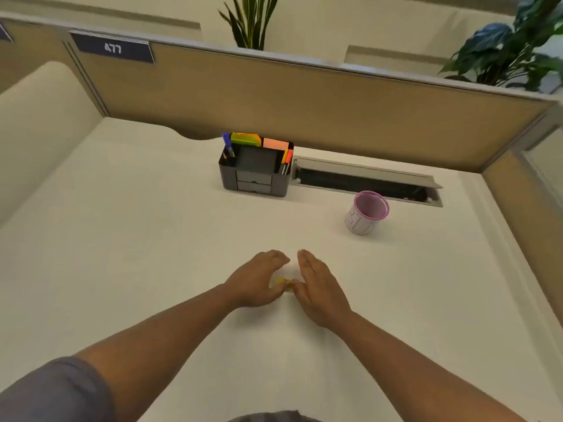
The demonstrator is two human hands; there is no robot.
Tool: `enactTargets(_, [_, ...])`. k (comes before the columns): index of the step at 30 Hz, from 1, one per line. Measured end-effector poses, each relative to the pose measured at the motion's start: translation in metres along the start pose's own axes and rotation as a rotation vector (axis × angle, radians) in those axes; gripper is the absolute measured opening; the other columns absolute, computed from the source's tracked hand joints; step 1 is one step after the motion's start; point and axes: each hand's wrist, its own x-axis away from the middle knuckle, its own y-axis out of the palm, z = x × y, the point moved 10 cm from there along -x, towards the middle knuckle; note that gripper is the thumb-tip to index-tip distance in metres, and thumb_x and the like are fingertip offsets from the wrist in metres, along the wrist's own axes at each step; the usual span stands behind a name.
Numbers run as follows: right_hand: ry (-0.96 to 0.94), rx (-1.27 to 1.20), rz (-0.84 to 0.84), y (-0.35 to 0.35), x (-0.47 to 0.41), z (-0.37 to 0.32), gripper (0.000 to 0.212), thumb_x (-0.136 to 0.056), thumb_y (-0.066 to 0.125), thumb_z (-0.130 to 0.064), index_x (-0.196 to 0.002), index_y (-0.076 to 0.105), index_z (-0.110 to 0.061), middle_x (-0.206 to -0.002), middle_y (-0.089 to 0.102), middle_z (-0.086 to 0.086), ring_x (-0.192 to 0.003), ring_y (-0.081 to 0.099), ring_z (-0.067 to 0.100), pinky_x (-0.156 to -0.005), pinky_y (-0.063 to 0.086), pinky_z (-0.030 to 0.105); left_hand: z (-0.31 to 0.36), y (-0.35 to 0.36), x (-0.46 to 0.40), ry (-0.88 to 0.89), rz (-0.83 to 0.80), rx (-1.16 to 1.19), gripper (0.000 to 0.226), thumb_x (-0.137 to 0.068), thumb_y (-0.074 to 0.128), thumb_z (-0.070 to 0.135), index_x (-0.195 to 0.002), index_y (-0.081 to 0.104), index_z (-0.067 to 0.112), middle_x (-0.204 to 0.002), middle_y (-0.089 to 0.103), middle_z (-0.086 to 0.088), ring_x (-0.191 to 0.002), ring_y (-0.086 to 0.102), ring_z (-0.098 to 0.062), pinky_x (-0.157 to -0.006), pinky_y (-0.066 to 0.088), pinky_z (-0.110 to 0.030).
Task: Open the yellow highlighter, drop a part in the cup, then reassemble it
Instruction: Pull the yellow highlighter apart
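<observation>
yellow highlighter [284, 283] pinched between left hand [255, 280] and right hand [316, 284], each grip closed on one end, well short of the pink cup [367, 213].

The desk [152, 239] is bare between the hands and the cup [367, 213]. The organizer [256, 170] and cable slot [365, 184] stand against the partition [304, 108], well apart from the hands.

Yellow highlighter [285, 283], pink cup [367, 213], dark grey organiser [254, 181], white desk [137, 239]
</observation>
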Motion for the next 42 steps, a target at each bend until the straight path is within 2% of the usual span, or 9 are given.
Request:
enactTargets(4, [0.072, -0.125, -0.038, 0.017, 0.010, 0.013, 0.062, -0.101, 0.054, -0.031, -0.157, 0.033, -0.013, -0.160, 0.039, 0.008, -0.145, 0.034, 0.022, -0.116, 0.023, 0.025, -0.010, 0.017, 0.008, -0.043, -0.048, 0.034, 0.061, -0.088, 0.068, 0.042, -0.145, 0.052, 0.024, -0.148, 0.049, 0.008, -0.131, 0.048, -0.017, -0.107, 0.047, -0.035])
enactTargets(8, [0.121, -0.198, -0.012, 0.024, 0.014, 0.027, 0.064, -0.092, 0.070, -0.024, -0.151, 0.044, -0.019, -0.145, 0.055, 0.001, -0.135, 0.044, 0.018, -0.110, 0.029, 0.021, -0.015, 0.019, 0.006, -0.064, 0.014, 0.062, 0.049, -0.092, 0.070, 0.031, -0.138, 0.059, 0.022, -0.138, 0.060, 0.005, -0.122, 0.054, -0.021, -0.104, 0.045, -0.033])
enactTargets(12, [0.132, -0.227, 0.023, 0.025, 0.013, 0.031, 0.059, -0.088, 0.073, -0.020, -0.143, 0.054, -0.019, -0.135, 0.062, -0.001, -0.126, 0.051, 0.018, -0.105, 0.035, 0.023, -0.014, 0.016, 0.004, -0.075, 0.067, 0.088, 0.032, -0.092, 0.070, 0.023, -0.123, 0.070, 0.018, -0.118, 0.073, -0.001, -0.110, 0.061, -0.026, -0.097, 0.049, -0.039])
enactTargets(19, [0.163, -0.334, 0.108, 0.014, 0.005, 0.035, 0.037, -0.084, 0.074, -0.004, -0.119, 0.070, -0.015, -0.113, 0.070, -0.001, -0.100, 0.061, 0.015, -0.086, 0.045, 0.017, -0.020, 0.013, -0.004, -0.145, 0.055, 0.312, 0.021, -0.092, 0.070, 0.021, -0.113, 0.067, 0.022, -0.108, 0.074, 0.004, -0.099, 0.069, -0.016, -0.092, 0.057, -0.037])
enactTargets(21, [0.174, -0.404, 0.129, 0.010, 0.002, 0.037, 0.033, -0.085, 0.075, -0.002, -0.117, 0.072, -0.013, -0.111, 0.069, 0.000, -0.100, 0.064, 0.015, -0.086, 0.048, 0.017, -0.024, 0.009, -0.007, -0.184, 0.086, 0.392, 0.017, -0.092, 0.070, 0.019, -0.108, 0.069, 0.023, -0.103, 0.075, 0.004, -0.096, 0.072, -0.014, -0.090, 0.059, -0.037])
enactTargets(26, [0.241, -0.512, 0.102, 0.008, -0.002, 0.047, 0.034, -0.091, 0.072, -0.005, -0.123, 0.071, -0.014, -0.113, 0.069, -0.003, -0.105, 0.064, 0.014, -0.090, 0.047, 0.015, -0.029, 0.006, -0.009, -0.243, 0.107, 0.456, 0.029, -0.091, 0.074, 0.015, -0.118, 0.072, 0.025, -0.115, 0.076, 0.003, -0.099, 0.075, -0.009, -0.092, 0.059, -0.032])
enactTargets(31, [0.283, -0.625, 0.085, 0.005, -0.004, 0.052, 0.033, -0.093, 0.070, -0.004, -0.123, 0.073, -0.017, -0.116, 0.075, -0.002, -0.107, 0.068, 0.012, -0.094, 0.052, 0.024, -0.027, -0.001, -0.011, -0.232, 0.124, 0.484, 0.032, -0.089, 0.076, 0.010, -0.118, 0.073, 0.024, -0.113, 0.077, 0.005, -0.096, 0.075, -0.004, -0.090, 0.058, -0.026])
enactTargets(38, [0.294, -0.622, 0.057, 0.001, -0.006, 0.052, 0.031, -0.094, 0.069, -0.006, -0.121, 0.075, -0.018, -0.111, 0.075, -0.005, -0.101, 0.067, 0.005, -0.081, 0.046, 0.004, -0.022, -0.006, -0.012, -0.224, 0.102, 0.471, 0.028, -0.086, 0.076, 0.005, -0.108, 0.077, 0.021, -0.105, 0.078, 0.002, -0.096, 0.075, -0.010, -0.093, 0.058, -0.028])
enactTargets(42, [0.301, -0.630, 0.074, -0.003, -0.006, 0.052, 0.030, -0.093, 0.070, -0.006, -0.121, 0.075, -0.017, -0.111, 0.075, -0.006, -0.101, 0.067, 0.004, -0.081, 0.045, 0.002, -0.021, -0.008, -0.012, -0.235, 0.116, 0.490, 0.028, -0.085, 0.079, 0.006, -0.109, 0.077, 0.020, -0.104, 0.078, 0.003, -0.095, 0.074, -0.007, -0.093, 0.058, -0.025])
